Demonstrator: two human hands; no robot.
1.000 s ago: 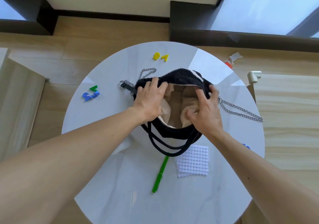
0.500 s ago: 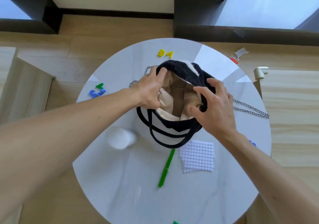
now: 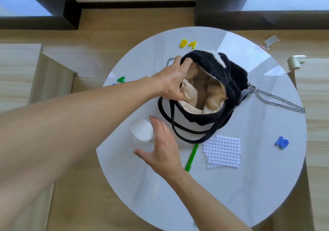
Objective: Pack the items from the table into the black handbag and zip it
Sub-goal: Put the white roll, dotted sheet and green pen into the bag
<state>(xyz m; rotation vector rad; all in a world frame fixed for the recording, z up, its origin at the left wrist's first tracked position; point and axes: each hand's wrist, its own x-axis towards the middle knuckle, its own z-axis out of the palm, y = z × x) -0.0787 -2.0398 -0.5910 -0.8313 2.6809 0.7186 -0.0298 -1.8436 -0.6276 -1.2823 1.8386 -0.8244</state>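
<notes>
At about 7 o'clock on the round table point(image 3: 231, 186) I see my right hand point(image 3: 164, 149) spread open around a white-lidded jar point(image 3: 142, 130), fingers just beside it and not closed on it. Just past it, at the centre, the black handbag point(image 3: 220, 74) lies unzipped with its beige lining showing. My left hand point(image 3: 175, 81) grips its rim at 10 o'clock, and yellow letters point(image 3: 187, 43) lie at 12 o'clock.
</notes>
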